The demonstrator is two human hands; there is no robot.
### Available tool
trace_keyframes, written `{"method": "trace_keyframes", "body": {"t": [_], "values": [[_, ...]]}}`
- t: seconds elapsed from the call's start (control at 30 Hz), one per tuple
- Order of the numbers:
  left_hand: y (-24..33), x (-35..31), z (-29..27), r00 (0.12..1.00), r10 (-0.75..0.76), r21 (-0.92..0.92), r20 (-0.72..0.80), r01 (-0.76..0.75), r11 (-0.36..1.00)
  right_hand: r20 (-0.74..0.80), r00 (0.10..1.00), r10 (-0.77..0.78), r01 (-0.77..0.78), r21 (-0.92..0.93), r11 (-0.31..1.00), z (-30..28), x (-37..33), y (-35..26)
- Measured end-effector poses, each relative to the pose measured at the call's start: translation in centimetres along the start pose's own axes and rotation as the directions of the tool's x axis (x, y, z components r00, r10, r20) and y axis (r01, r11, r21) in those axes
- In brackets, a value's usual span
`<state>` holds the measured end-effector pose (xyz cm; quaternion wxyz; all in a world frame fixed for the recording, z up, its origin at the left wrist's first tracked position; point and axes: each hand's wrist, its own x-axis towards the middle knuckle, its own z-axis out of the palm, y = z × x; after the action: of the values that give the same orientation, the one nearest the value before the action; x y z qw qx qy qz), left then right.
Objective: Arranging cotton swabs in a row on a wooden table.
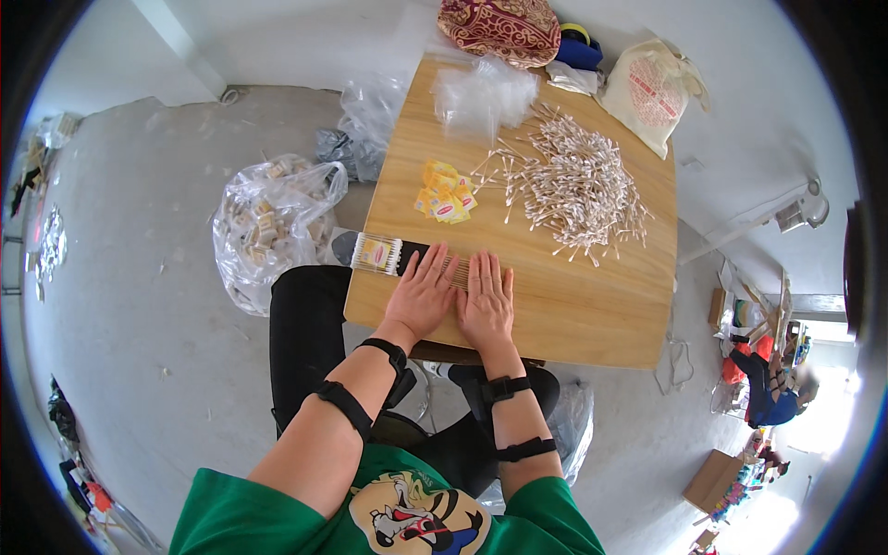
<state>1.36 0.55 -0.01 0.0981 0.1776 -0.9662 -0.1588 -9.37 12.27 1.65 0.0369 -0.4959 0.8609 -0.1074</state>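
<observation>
My left hand (424,291) lies flat near the table's front edge, fingers stretched and close together. Beside it my right hand (485,301) also lies flat, fingers straight. Under and between the two sets of fingers shows a row of cotton swabs (460,272); most of it is hidden. Just left of my left hand, a filled pack of cotton swabs (376,252) with a yellow-and-white label sits at the table's left edge, on or against a dark strip (413,252). Beyond my hands lies a small heap of yellow-and-white label cards (446,193).
A large heap of loose cotton swabs (583,185) covers the table's far right. Clear plastic bags (484,95) lie at the back, near a patterned red bag (499,30) and a cream cloth sack (650,92). A filled clear bag (276,231) stands on the floor left.
</observation>
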Motion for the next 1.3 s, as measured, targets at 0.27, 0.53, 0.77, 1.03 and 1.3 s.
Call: {"method": "trace_keyframes", "body": {"t": [0.27, 0.53, 0.77, 1.03, 1.3], "values": [[-0.3, 0.0, -0.5, 1.0, 0.0, -0.034, 0.004, 0.0, 0.999, -0.008, 0.999, 0.043, -0.043, -0.05, 0.998, 0.6, 0.1, -0.9], [-6.7, -0.2, -3.3, 0.811, -0.342, -0.349, -0.474, 0.183, 0.919, 0.012, 0.995, 0.102, -0.101, -0.07, 0.992, 0.1, -0.2, -1.2], [-10.9, 2.1, -4.5, 0.867, -0.497, -0.209, 0.045, 0.494, 0.844, -0.027, 0.998, 0.06, -0.061, -0.022, 0.998, -0.1, 0.3, -2.0], [-13.0, 1.5, -2.2, 0.87, -0.492, -0.524, 0.012, 0.425, 0.738, -0.033, 0.999, 0.014, -0.014, 0.003, 1.0, -0.2, 1.8, -3.8], [-12.3, 1.6, -2.8, 0.88, -0.475, -0.599, 0.029, 0.396, 0.696, -0.033, 0.998, -0.059, 0.059, 0.001, 0.998, 0.0, 3.1, -4.4]]}}
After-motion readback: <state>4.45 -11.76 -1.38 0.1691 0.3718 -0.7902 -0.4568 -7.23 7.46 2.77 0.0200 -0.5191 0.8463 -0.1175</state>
